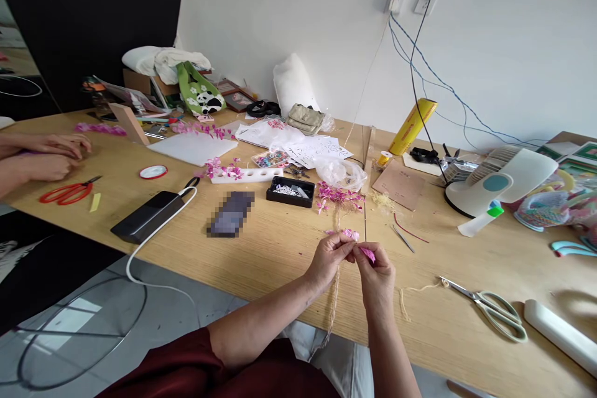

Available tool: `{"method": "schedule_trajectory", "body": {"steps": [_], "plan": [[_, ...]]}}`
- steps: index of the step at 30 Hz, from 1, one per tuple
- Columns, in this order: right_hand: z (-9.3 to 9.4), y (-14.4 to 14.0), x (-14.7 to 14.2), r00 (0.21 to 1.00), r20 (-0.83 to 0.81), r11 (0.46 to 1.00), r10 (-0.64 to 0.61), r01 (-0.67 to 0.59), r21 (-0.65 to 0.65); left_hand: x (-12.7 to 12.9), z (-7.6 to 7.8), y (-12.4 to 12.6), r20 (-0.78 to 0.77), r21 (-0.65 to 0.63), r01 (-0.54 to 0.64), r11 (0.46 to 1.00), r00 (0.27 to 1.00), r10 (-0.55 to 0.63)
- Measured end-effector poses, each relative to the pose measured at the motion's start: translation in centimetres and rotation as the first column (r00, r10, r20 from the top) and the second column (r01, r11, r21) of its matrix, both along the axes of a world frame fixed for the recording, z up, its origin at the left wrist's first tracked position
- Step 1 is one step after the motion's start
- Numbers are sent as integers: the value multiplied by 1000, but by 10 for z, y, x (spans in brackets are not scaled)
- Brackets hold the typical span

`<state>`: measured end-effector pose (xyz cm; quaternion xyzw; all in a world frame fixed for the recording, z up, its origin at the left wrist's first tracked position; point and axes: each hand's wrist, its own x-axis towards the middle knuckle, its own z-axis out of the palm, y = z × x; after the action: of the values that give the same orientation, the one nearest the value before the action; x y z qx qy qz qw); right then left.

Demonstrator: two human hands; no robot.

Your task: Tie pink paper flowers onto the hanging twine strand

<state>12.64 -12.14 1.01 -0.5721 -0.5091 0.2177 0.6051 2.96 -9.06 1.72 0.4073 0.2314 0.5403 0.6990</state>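
Close together over the front of the table, my left hand [325, 261] and my right hand [377, 273] pinch a small pink artificial flower [368, 254] between their fingertips. Its stem end is hidden by the fingers. Just beyond my left fingers are more pink petals [349, 234]. A pale twisted cord [333, 305] runs down past my left hand over the table edge to my lap. Further up lies a bunch of pink flower sprigs [340, 194]. To my right, light-handled scissors [489, 308] lie with a loose piece of cord [422, 288] by their tips.
A black tray [290, 192] of small parts, a phone [231, 214] and a black power bank [148, 216] with a white cable lie left. Another person's hands [56, 155] rest near red scissors [69, 191]. Tweezers [403, 239] and a white fan [504, 180] are right.
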Motion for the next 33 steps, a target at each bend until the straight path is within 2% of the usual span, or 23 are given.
{"method": "schedule_trajectory", "body": {"steps": [3,6,10,14,20,33], "plan": [[3,-4,-1,999,46,1000,-26,26,3,1,-1,1,3,4,-40,999,999,40],[8,-12,1,973,206,994,-107,103,31,0,1,0,4,-10,-53,999,999,53],[17,-21,7,843,510,982,-170,103,156,-1,3,-1,-7,-20,-50,999,999,50],[23,-20,13,729,662,978,-175,50,204,-1,3,-3,-20,-33,-26,999,999,25],[21,-16,13,665,714,970,-217,66,233,-3,5,-5,-10,-42,25,999,1000,-26],[14,-12,11,674,683,948,-282,88,305,-2,1,-3,62,-116,80,990,995,-74]]}}
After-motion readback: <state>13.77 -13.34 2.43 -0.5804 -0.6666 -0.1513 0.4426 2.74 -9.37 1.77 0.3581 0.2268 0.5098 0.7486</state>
